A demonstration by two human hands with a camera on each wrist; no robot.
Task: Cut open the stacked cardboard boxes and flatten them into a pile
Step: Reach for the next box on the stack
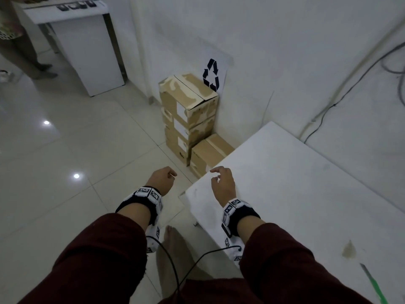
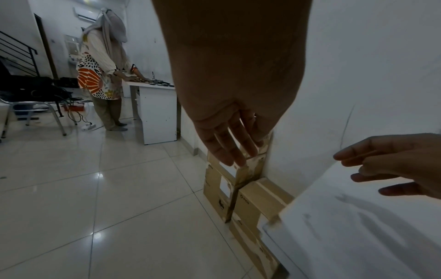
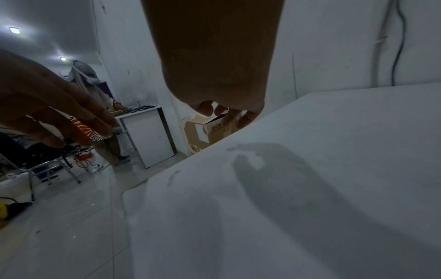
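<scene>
A stack of brown cardboard boxes [image 1: 188,106] stands on the floor against the white wall, under a recycling sign [image 1: 211,74]. A lower stack of boxes [image 1: 207,153] sits beside it, at the white table's far corner. In the left wrist view the tall stack [image 2: 217,186] and the lower one [image 2: 257,202] lie beyond my fingers. My left hand [image 1: 163,177] hangs over the floor short of the boxes, fingers relaxed and empty. My right hand [image 1: 221,181] hovers above the table corner, fingers loosely spread, holding nothing. A green-handled blade [image 1: 372,281] lies on the table at the near right.
The white table [image 1: 295,194] fills the right side. A white desk [image 1: 87,51] with small dark items stands at the back left, and a person [image 2: 102,75] stands at it. A metal chair [image 2: 33,113] and cables lie further left. Tiled floor [image 1: 76,150] stretches between.
</scene>
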